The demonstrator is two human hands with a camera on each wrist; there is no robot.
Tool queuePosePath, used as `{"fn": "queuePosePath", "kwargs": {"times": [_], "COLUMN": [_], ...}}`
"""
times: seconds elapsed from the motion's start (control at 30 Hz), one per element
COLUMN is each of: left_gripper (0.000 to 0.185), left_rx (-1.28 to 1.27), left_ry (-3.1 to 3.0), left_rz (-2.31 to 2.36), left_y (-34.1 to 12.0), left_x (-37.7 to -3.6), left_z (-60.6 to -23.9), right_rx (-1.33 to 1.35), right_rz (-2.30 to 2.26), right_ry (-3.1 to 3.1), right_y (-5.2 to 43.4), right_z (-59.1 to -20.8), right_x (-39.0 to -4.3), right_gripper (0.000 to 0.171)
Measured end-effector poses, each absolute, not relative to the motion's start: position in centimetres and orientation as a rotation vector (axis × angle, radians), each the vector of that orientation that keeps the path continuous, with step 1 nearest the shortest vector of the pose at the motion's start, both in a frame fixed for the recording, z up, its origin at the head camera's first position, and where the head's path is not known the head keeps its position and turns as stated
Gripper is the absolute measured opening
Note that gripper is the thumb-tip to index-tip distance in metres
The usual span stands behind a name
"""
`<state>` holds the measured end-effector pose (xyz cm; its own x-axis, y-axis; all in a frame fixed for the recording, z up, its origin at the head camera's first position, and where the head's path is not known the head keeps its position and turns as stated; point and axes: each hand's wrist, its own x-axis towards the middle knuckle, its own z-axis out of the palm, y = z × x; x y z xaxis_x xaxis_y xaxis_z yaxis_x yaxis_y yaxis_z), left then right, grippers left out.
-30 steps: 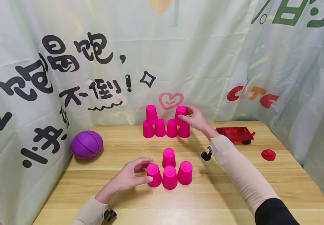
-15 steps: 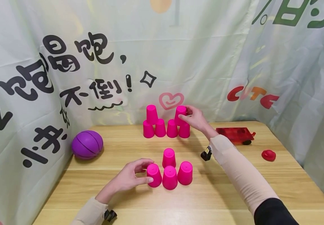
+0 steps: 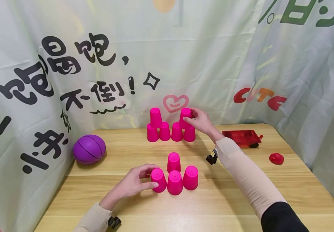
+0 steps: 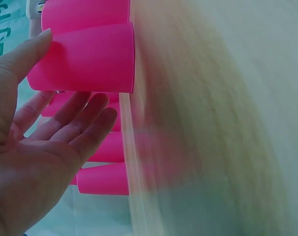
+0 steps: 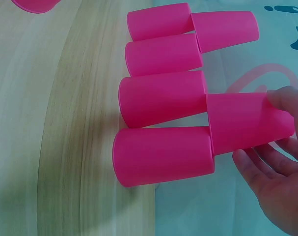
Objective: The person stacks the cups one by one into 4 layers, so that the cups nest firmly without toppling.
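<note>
On the desk (image 3: 219, 206) stand two groups of upturned pink cups. The far group, close to the curtain (image 3: 213, 58), has four cups in a row (image 3: 170, 132) with two more set on top.

The right hand (image 3: 200, 121) reaches to the right-hand top cup (image 3: 185, 116), which sits across the two right cups of the row. Its thumb lies on the near side and its fingers (image 5: 286, 101) curl round the far side, so the hand grips this cup near its closed end. The other top cup (image 3: 155, 117) rests on the two left cups of the row, untouched.

The near group has three cups in a row and a fourth cup (image 3: 173, 162) just behind the middle one (image 3: 174, 182). The left hand (image 3: 133, 183) holds the left cup (image 3: 158, 179) of that row, thumb on the near side and fingers (image 3: 146, 168) bent over the far side. The right cup (image 3: 190, 177) of the row stands free.

A purple ball (image 3: 89, 149) lies at the left edge of the desk, against the curtain. At the right are a red tray (image 3: 241, 137) and, nearer, a small red cap (image 3: 276, 158).
</note>
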<state>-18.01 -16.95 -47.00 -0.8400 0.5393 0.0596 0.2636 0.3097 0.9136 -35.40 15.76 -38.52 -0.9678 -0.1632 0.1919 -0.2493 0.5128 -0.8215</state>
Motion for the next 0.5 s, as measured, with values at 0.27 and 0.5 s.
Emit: {"fn": "queuePosePath", "kwargs": {"times": [0.27, 0.5], "left_gripper": [0.050, 0.052], "left_rx": [0.722, 0.662], "left_ry": [2.327, 2.395], "left_rz": [1.549, 1.574], "left_y": [-17.07, -17.10], "left_x": [-17.94, -18.25], "left_z": [-46.82, -46.31], "right_rx": [0.354, 0.322], "right_rz": [1.456, 1.466], "right_ry": [-2.672, -2.645], "right_y": [15.75, 16.46], "right_z": [-38.47, -38.22], "right_x": [-35.40, -34.63], "right_gripper": [0.059, 0.073]}}
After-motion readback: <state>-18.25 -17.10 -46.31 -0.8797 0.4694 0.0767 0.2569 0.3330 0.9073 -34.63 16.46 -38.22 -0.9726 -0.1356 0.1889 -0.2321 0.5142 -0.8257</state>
